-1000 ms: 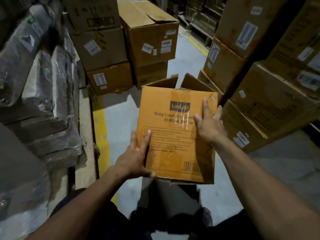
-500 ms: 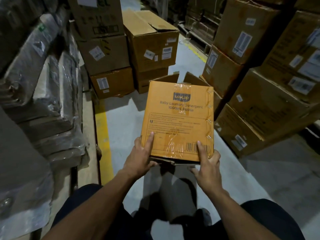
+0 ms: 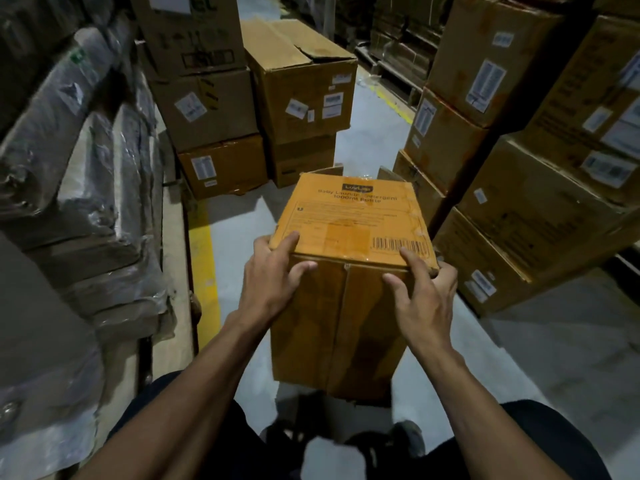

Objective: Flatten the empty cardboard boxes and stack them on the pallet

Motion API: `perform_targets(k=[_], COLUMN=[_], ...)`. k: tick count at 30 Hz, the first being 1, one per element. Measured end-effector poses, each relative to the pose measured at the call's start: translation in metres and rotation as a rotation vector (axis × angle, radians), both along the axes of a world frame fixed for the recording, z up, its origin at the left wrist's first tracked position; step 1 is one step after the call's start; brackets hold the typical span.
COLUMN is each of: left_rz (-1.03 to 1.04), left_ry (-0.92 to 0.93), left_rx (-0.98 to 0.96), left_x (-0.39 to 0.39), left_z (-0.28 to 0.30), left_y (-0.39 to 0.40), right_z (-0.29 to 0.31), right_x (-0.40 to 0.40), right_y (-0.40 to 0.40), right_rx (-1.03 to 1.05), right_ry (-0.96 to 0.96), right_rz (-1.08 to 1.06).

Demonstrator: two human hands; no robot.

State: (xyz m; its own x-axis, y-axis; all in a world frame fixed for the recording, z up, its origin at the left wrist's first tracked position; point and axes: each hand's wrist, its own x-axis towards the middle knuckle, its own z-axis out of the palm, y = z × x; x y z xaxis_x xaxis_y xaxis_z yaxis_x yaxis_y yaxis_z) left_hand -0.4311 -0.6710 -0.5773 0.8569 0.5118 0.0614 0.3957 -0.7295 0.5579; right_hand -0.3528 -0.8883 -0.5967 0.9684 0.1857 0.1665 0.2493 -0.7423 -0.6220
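An orange cardboard box (image 3: pixel 349 216) printed "Baby Laundry Detergent 1000ml Bottle" hangs in front of me above the floor. Its printed face looks up and away; a taped seam face (image 3: pixel 343 327) turns toward me. Its far flaps stand open behind the top edge. My left hand (image 3: pixel 273 275) grips the near left corner, thumb on the printed face and fingers curled on the seam face. My right hand (image 3: pixel 424 292) grips the near right corner beside the barcode, fingers spread over both faces.
Stacked brown cartons (image 3: pixel 298 81) stand ahead and more cartons (image 3: pixel 540 202) rise on the right. Plastic-wrapped flattened cardboard (image 3: pixel 86 188) is piled on the left beside a yellow floor line (image 3: pixel 204 258). Grey floor (image 3: pixel 571 358) runs between them.
The box has tipped so its printed face now looks up and the seam face turns toward me. Both hands have shifted to its near corners.
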Motion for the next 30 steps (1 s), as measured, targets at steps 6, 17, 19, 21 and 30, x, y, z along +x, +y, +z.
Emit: perform_targets(k=[6, 17, 19, 21, 30], left_rz=[0.019, 0.133, 0.215, 0.263, 0.266], left_ry=[-0.010, -0.089, -0.130, -0.139, 0.043], left_rx=[0.030, -0.382, -0.454, -0.511, -0.827], left_x=[0.008, 0.011, 0.014, 0.015, -0.016], left_z=[0.054, -0.013, -0.025, -0.037, -0.096], left_y=[0.018, -0.015, -0.024, -0.030, -0.053], right_z=[0.052, 0.005, -0.012, -0.028, -0.068], right_x=[0.011, 0.037, 0.039, 0.035, 0.011], right_y=[0.003, 0.009, -0.001, -0.011, -0.041], right_rx=[0.025, 0.212, 0.249, 0.251, 0.237], right_ry=[-0.091, 0.206, 0.291, 0.350, 0.697], right_rz=[-0.011, -0.115, -0.139, -0.151, -0.240])
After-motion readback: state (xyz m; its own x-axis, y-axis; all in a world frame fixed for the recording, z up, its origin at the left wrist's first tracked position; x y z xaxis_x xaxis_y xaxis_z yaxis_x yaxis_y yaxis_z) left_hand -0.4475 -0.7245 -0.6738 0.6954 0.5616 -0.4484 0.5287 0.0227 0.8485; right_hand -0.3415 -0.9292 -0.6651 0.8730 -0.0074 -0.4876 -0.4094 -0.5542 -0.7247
